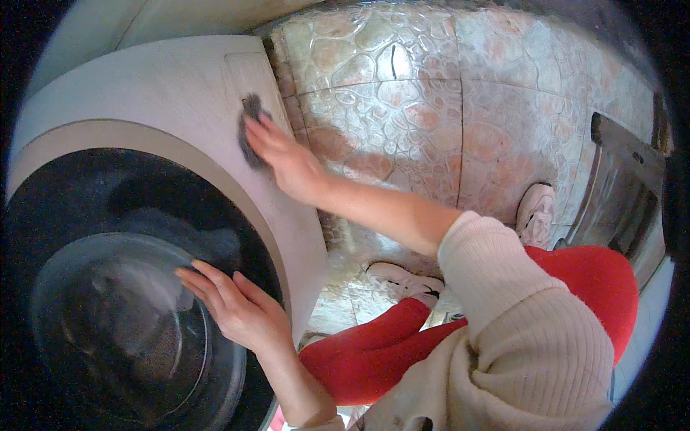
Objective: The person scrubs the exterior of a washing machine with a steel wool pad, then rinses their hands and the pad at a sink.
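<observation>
A white front-loading washing machine fills the left side, with a dark-rimmed round glass door. My left hand lies against the door glass, its fingers extended and slightly apart, holding nothing. Higher in the picture, my right hand presses a dark grey cleaning pad to the machine's front panel, between the door ring and the panel's edge. The pad and fingertips are blurred, so whether it is a cloth or a scouring pad is unclear. Near the pad is a small rectangular hatch.
Stone-patterned floor tiles run alongside the machine, shiny with reflected light. My legs in red trousers and my white shoes are below me. A dark, glossy panelled object stands at the right. A pale surface borders the machine at the top.
</observation>
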Demonstrator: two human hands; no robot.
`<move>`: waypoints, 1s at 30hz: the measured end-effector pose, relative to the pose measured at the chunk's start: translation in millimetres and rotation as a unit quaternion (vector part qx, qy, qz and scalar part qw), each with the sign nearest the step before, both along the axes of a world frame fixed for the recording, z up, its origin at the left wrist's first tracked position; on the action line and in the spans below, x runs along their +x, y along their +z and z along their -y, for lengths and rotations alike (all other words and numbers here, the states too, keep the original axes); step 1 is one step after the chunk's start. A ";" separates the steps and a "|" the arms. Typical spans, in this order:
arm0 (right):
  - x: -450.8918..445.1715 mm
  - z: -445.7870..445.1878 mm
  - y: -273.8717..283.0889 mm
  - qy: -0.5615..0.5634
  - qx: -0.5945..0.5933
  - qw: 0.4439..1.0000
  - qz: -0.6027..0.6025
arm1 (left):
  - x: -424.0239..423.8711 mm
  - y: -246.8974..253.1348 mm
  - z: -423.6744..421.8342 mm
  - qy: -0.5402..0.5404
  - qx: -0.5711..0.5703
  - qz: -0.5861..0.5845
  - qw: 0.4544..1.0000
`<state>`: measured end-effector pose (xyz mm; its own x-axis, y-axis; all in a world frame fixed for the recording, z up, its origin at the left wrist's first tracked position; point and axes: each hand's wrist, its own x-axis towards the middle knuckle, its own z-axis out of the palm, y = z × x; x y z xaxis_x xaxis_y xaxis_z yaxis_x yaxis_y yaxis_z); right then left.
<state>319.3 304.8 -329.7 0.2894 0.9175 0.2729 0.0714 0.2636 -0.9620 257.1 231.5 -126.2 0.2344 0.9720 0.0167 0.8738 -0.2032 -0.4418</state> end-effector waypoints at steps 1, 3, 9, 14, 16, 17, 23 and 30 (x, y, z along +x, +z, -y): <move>6.5 -25.3 3.0 -0.023 0.004 1.000 0.018 | 0.6 0.5 0.8 0.001 0.003 -0.003 1.000; 26.8 -79.1 12.3 -0.064 0.010 0.997 0.037 | 1.7 2.0 0.5 -0.002 0.007 -0.008 1.000; 37.9 -113.5 10.6 -0.053 0.001 0.999 -0.005 | 4.1 0.2 -2.4 0.019 0.010 -0.007 1.000; -7.2 19.7 11.4 0.043 -0.018 0.999 -0.023 | 2.6 2.4 -0.2 0.023 0.009 -0.007 1.000; -34.7 54.5 -11.3 0.104 -0.045 0.982 -0.154 | 6.8 0.4 -2.3 0.018 -0.002 0.006 1.000; -50.3 63.6 -22.6 0.122 -0.062 0.941 -0.308 | 8.2 -0.9 -3.7 0.018 -0.008 0.012 1.000; 0.8 -19.7 4.7 -0.010 -0.039 0.999 0.016 | 1.6 0.8 -1.8 0.019 0.005 -0.007 1.000; 25.6 -65.3 -0.2 -0.046 -0.100 0.994 -0.014 | 4.9 0.4 -4.0 0.014 0.007 0.000 1.000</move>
